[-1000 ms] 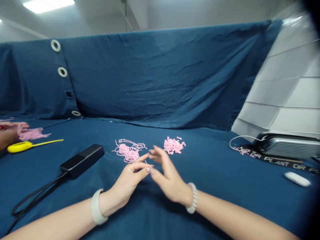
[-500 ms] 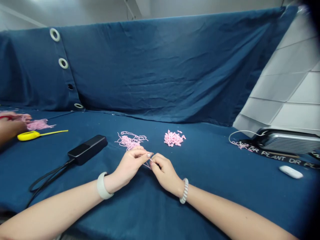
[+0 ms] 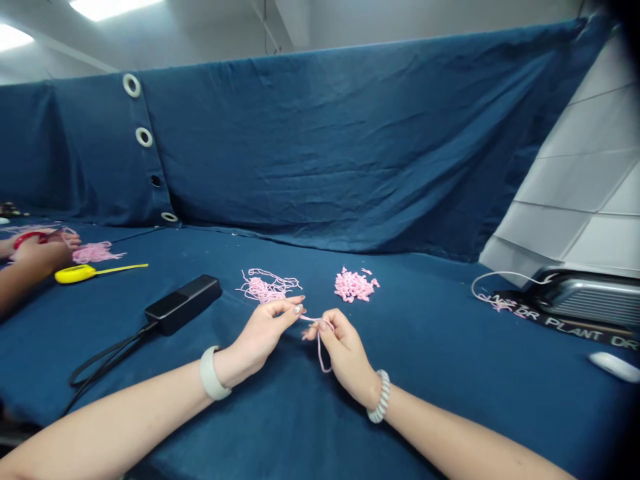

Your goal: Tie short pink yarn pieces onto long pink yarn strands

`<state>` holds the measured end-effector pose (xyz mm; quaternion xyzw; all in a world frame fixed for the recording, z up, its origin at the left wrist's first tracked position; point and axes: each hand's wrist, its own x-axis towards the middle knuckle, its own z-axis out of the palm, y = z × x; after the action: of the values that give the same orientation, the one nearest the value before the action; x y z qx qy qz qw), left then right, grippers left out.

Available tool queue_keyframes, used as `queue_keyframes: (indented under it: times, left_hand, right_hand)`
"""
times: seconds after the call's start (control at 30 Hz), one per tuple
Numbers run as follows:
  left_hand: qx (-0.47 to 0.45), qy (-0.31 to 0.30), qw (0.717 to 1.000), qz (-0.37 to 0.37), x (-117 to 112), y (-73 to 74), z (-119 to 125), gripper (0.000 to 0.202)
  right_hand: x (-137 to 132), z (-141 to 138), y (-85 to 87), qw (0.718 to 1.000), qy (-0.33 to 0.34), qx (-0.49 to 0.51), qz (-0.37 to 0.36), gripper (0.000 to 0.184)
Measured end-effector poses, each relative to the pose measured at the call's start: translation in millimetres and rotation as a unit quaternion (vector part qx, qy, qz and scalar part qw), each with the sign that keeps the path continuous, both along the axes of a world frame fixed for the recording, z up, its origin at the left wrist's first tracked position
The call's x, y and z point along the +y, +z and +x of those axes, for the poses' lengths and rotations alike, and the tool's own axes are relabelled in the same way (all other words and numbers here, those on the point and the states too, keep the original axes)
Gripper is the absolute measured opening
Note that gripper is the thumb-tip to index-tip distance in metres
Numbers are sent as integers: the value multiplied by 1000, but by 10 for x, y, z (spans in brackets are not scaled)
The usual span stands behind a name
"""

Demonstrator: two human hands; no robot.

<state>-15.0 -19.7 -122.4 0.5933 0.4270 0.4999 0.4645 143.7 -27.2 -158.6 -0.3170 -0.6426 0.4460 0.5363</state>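
A thin pink yarn strand (image 3: 324,360) runs between my two hands, with a loop hanging below the right one. My left hand (image 3: 265,330) pinches one end between thumb and fingertips. My right hand (image 3: 346,350) grips the strand a short way to the right, its fingers curled around it. Just beyond my left hand lies a tangle of loose pink yarn (image 3: 265,288). Behind my right hand sits a heap of small pink knotted yarn pieces (image 3: 355,285).
To the left are a black box-shaped device (image 3: 183,305) with a cable and a yellow-handled tool (image 3: 80,273). A co-worker's hands (image 3: 45,253) hold red scissors by pink yarn. At right lie a metallic ribbed device (image 3: 590,297), a lettered strap and a white case (image 3: 614,367).
My hands have drawn apart, the right one moving rightward, and a taut stretch of yarn plus a hanging loop now shows. The view has shifted slightly, so the surroundings sit further right.
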Motion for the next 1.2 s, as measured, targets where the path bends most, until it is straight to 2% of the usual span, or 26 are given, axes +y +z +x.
queue_keyframes:
  times: [0.1,0.2,0.37,0.5,0.63,0.8,0.97,1.2]
  left_hand:
    - [-118,-30,992,-43,-14,3,38,24]
    - [-177,-39,982,-55,-33,9,58,23]
    - [-209,-49,973,-85,-40,17,62,22]
    - [-226,-30,969,-90,-40,23,58,25]
    - [-229,-38,968,-97,-74,45,58,23]
    - [-220,-41,972,-68,-147,106,81,19]
    - [-212,-34,975,-60,-184,127,84,45]
    - [-113,-34,993,9,-173,77,63,51]
  right_hand:
    - [23,-3,-16,998,-11,-61,-17,23]
    - [9,-1,0,991,-7,-135,-5,21]
    - [-24,6,50,976,24,-214,36,21]
    - [-23,10,60,972,44,-227,49,22]
    - [-25,16,58,965,51,-247,66,27]
    - [-26,34,64,976,31,-210,39,31]
    - [23,50,61,989,3,-145,-15,31]
    - [97,65,16,993,-58,-81,-67,34]
